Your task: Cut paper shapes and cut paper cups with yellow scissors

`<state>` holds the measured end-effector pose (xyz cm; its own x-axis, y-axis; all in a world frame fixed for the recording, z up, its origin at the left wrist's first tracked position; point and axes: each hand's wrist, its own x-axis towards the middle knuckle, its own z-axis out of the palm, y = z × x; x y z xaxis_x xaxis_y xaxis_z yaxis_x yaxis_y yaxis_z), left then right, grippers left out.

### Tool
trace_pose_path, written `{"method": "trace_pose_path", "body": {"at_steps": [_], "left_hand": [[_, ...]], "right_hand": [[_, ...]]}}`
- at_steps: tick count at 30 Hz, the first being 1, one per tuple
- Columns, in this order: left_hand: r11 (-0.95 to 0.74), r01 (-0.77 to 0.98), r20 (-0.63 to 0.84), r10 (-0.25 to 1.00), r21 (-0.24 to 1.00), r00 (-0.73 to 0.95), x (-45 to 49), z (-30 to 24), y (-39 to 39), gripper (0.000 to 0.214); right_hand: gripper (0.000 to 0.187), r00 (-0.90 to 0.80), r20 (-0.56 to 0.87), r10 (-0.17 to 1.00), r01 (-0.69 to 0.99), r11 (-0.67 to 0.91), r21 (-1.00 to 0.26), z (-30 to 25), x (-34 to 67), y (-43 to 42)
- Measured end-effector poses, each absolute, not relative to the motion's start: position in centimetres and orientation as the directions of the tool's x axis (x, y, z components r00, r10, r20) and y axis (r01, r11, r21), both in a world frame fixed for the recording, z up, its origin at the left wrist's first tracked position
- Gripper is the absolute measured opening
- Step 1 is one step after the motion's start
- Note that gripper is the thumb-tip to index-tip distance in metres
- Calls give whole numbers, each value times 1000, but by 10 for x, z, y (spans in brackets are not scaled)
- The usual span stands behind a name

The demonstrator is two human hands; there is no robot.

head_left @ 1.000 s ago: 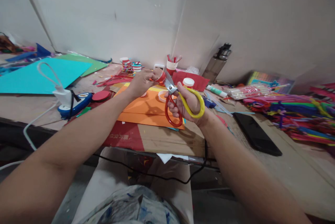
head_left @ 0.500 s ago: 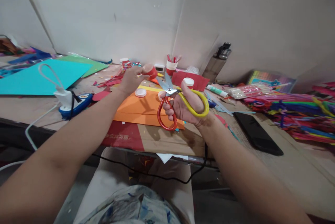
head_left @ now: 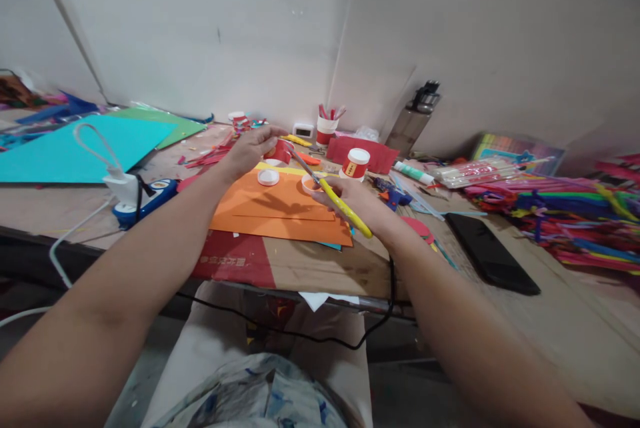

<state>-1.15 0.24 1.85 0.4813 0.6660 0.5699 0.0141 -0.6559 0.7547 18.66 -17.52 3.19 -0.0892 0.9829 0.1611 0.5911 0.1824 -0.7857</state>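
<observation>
My left hand (head_left: 253, 148) is stretched out with its fingers straight, just over a small red paper cup (head_left: 281, 151) behind the orange paper (head_left: 280, 201); whether the thumb touches the cup I cannot tell. My right hand (head_left: 355, 198) is wrapped round the yellow-handled scissors (head_left: 345, 208), seen edge-on. Their blades point up and left toward the cup, and the other handle is hidden. A white lid (head_left: 269, 177) and a white ring (head_left: 311, 183) lie on the orange sheets. A red-and-white lidded tub (head_left: 356, 163) stands beyond my right hand.
At the back stand a cup of red sticks (head_left: 327, 128), a small white clock (head_left: 303, 131) and a dark bottle (head_left: 414, 118). A phone (head_left: 493, 251) and pipe cleaners (head_left: 575, 215) lie right. Left are a blue power strip (head_left: 143, 203) and turquoise card (head_left: 85, 148).
The red cup has come down onto the table and my left fingers have straightened. My right hand has turned palm down, swinging the scissors edge-on and uncovering the lidded tub.
</observation>
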Motion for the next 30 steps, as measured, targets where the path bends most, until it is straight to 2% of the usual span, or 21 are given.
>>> {"method": "trace_pose_path", "body": {"at_steps": [4, 12, 18, 23, 26, 30], "left_hand": [[-596, -67, 544, 675, 800, 498, -11, 17, 4, 28], [-617, -66, 563, 664, 785, 491, -4, 14, -2, 35], [-619, -103, 581, 649, 779, 491, 6, 8, 2, 38], [-633, -42, 573, 668, 773, 474, 4, 5, 7, 32], [-624, -41, 560, 669, 781, 488, 4, 6, 5, 32], [-607, -105, 560, 634, 787, 533, 11, 13, -11, 33]], "right_hand": [[32, -119, 107, 987, 570, 156, -807, 34, 187, -176], [33, -160, 89, 983, 608, 169, -775, 32, 188, -174], [37, -150, 75, 986, 545, 146, -825, 29, 190, -172], [38, -115, 54, 992, 540, 108, -835, 24, 191, -170], [37, 2, 171, 985, 502, 147, -852, 22, 190, -168], [44, 126, 413, 902, 437, 324, -839, 22, 187, -166]]}}
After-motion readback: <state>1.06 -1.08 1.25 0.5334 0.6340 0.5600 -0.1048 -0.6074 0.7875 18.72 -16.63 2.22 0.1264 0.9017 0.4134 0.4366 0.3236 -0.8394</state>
